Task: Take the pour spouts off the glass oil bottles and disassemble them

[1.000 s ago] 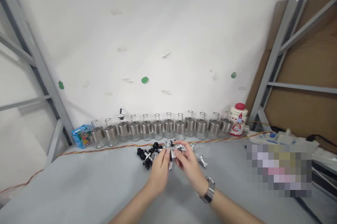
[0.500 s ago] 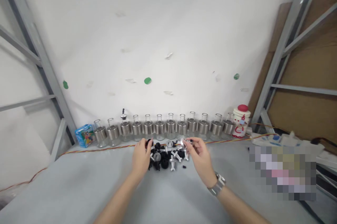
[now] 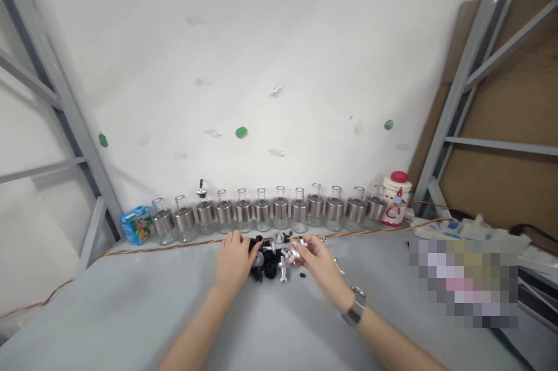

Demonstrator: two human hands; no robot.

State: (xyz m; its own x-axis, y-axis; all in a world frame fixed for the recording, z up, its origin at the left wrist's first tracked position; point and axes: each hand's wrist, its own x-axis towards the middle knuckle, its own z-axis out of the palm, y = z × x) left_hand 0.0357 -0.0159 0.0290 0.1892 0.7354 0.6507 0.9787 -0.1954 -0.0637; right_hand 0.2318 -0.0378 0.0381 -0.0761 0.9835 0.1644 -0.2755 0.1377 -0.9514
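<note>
My left hand point(image 3: 234, 259) is at the left side of a pile of small parts, its fingers curled over black pieces there; what they grip is mostly hidden. On the right side of the pile, my right hand point(image 3: 321, 266) pinches a silver metal piece point(image 3: 293, 254) between thumb and fingers. A metal watch is on that wrist. Between the hands lie black round caps point(image 3: 270, 270) and silver pieces with forked ends point(image 3: 283, 271). A small black bit point(image 3: 302, 275) sits apart in front of the pile.
Behind the pile stands a row of several glass bottles point(image 3: 280, 207) with metal bands; one carries a pourer point(image 3: 201, 189). A blue box point(image 3: 138, 225) is at the left end, a white jar with red lid point(image 3: 396, 199) at the right. A twisted wire point(image 3: 174, 248) crosses the table.
My left hand has moved slightly right and down onto the black pieces. My right hand has shifted inward, and a silver forked piece now shows at the right, beyond that hand.
</note>
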